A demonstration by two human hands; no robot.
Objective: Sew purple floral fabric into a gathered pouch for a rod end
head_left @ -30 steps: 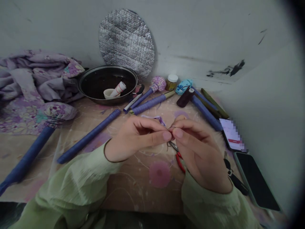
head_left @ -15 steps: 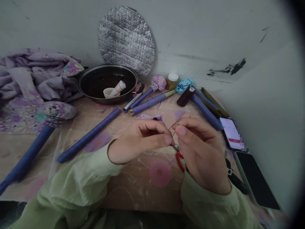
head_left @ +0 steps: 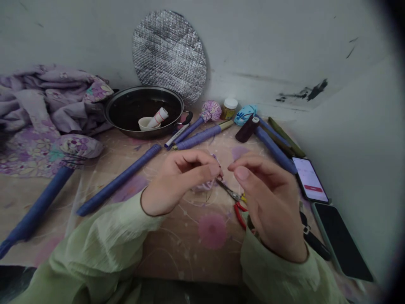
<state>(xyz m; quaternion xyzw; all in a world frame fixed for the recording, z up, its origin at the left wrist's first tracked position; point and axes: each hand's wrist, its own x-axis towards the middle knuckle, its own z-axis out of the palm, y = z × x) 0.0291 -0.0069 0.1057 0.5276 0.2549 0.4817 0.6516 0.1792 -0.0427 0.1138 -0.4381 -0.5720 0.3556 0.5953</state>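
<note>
My left hand [head_left: 180, 177] is closed in a pinch, with a short bit of thin dark thread [head_left: 220, 177] showing at its fingertips. To its right, a small gap away, my right hand [head_left: 268, 198] also has its thumb and forefinger drawn together; whatever lies between them is too small to make out. Under the left fingers lies a scrap of purple cloth [head_left: 205, 185], partly hidden. Pliers [head_left: 233, 194] with red and yellow handles rest on the table below the right fingers, which partly cover them.
A dark pan [head_left: 117, 126] holds a small bowl and a white roll. Around it lie a blue wrapped stick [head_left: 120, 179], a cloth-headed stick [head_left: 47, 198] and lilac cloth [head_left: 53, 97]. A dark thread spool [head_left: 247, 129], a jar [head_left: 229, 109] and two phones [head_left: 311, 179] are to the right.
My hands have drawn apart, the left moving slightly left. The thin strand that spanned them no longer shows between them. More of the pliers and the purple cloth is uncovered.
</note>
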